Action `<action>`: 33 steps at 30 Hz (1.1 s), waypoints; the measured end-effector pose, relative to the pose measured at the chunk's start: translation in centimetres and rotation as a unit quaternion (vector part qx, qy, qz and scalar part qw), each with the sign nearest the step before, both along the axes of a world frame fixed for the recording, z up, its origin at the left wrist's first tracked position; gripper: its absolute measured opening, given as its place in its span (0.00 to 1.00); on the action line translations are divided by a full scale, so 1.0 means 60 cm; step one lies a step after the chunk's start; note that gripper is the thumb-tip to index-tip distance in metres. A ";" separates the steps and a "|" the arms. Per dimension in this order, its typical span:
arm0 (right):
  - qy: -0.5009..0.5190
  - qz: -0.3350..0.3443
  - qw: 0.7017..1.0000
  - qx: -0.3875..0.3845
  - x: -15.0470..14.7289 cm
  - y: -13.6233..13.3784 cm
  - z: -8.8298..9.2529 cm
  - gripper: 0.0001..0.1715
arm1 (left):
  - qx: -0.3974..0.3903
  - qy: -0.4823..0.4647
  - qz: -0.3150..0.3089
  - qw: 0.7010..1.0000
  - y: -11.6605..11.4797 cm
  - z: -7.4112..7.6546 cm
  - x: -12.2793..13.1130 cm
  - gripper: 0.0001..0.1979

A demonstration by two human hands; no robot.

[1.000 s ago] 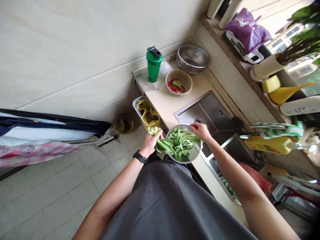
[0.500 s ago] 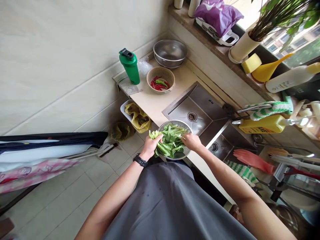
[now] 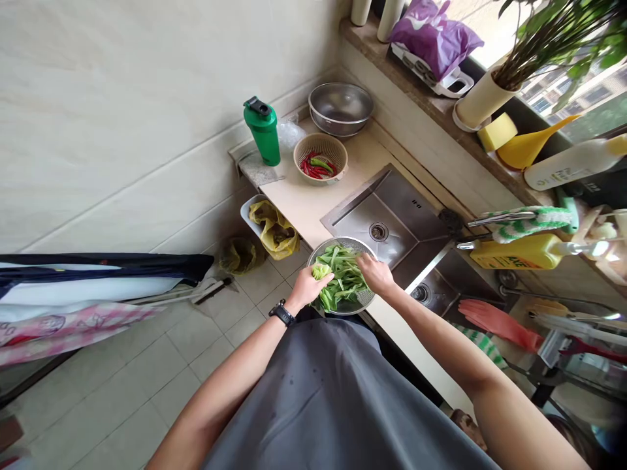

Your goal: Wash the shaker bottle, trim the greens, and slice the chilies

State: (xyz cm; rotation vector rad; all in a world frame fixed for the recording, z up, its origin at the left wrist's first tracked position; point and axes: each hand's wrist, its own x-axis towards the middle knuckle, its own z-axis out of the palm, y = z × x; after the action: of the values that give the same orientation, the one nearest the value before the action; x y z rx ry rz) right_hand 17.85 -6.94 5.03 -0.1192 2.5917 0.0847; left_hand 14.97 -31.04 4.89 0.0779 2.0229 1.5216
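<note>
Head view: I'm sorting leafy greens point(image 3: 345, 281) in a steel colander point(image 3: 337, 241); my left hand point(image 3: 307, 288) grips a bunch, my right hand point(image 3: 376, 274) pinches stems, and the rest needs separating.

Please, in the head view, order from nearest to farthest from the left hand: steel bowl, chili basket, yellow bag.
From the left hand:
1. Yellow bag, in a tray at counter edge.
2. Chili basket, on the counter.
3. Steel bowl, by the wall.
</note>
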 end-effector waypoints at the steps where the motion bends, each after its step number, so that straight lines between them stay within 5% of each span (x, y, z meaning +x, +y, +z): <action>1: 0.005 -0.012 1.000 0.012 0.002 0.002 -0.001 0.23 | -0.003 0.002 -0.009 1.000 0.001 0.000 -0.001 0.17; 5: -0.027 -0.049 0.998 0.029 -0.007 0.007 -0.010 0.20 | -0.014 0.011 -0.034 0.999 0.008 0.001 -0.002 0.17; 10: 0.006 -0.110 0.992 -0.054 -0.015 0.023 -0.006 0.16 | -0.016 0.016 -0.041 0.999 0.008 -0.006 -0.004 0.16; 16: 0.129 -0.192 0.953 -0.194 0.006 0.060 0.062 0.16 | -0.009 0.053 -0.038 0.998 0.005 0.009 -0.007 0.14; 21: 0.130 -0.233 0.897 -0.352 0.022 0.051 0.127 0.13 | 0.031 0.214 -0.082 0.973 0.041 0.065 -0.021 0.09; 27: -0.038 -0.294 0.799 -0.522 0.016 0.002 0.145 0.13 | -0.028 0.341 -0.244 0.907 0.072 0.094 -0.050 0.12; 30: -0.033 -0.279 0.807 -0.519 0.011 -0.008 0.147 0.11 | -0.096 0.354 -0.297 0.882 0.063 0.092 -0.054 0.12; 33: -0.006 -0.201 0.865 -0.459 0.006 -0.015 0.149 0.09 | -0.123 0.356 -0.322 0.869 0.053 0.088 -0.049 0.12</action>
State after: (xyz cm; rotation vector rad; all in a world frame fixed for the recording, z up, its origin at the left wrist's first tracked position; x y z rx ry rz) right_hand 18.21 -7.82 13.99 0.0867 2.3542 -1.2921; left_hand 12.04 -27.87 10.19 1.2405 2.3470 0.8412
